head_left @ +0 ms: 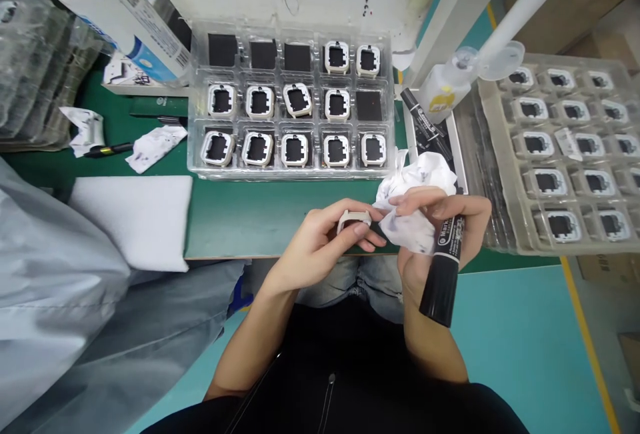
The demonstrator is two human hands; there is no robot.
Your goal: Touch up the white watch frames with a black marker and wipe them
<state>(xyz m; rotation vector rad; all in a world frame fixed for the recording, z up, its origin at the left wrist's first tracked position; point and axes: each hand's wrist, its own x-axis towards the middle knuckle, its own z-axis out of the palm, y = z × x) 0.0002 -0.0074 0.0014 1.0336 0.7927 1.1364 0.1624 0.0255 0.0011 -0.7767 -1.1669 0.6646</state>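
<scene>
Low over the table's front edge, my left hand point(327, 237) pinches a small pale watch case frame point(356, 218) between thumb and fingers, tilted on edge. Close beside it, my right hand point(467, 221) is closed around a black marker pen point(443, 274) and a crumpled white tissue point(410, 227) with dark smudges. The marker's thick black end points down toward my forearm. The tissue lies near the fingers of my left hand; whether it touches the frame I cannot tell. Ahead, a clear plastic tray point(291, 173) holds several similar frames over dark squares.
On the right stands a stack of trays point(505, 221) with more frames. A squeeze bottle point(443, 84) and a box of markers point(425, 121) sit between the trays. At left are a large bottle point(145, 47), a white foam sheet point(133, 217), used tissues point(156, 146) and a co-worker's sleeve point(55, 247).
</scene>
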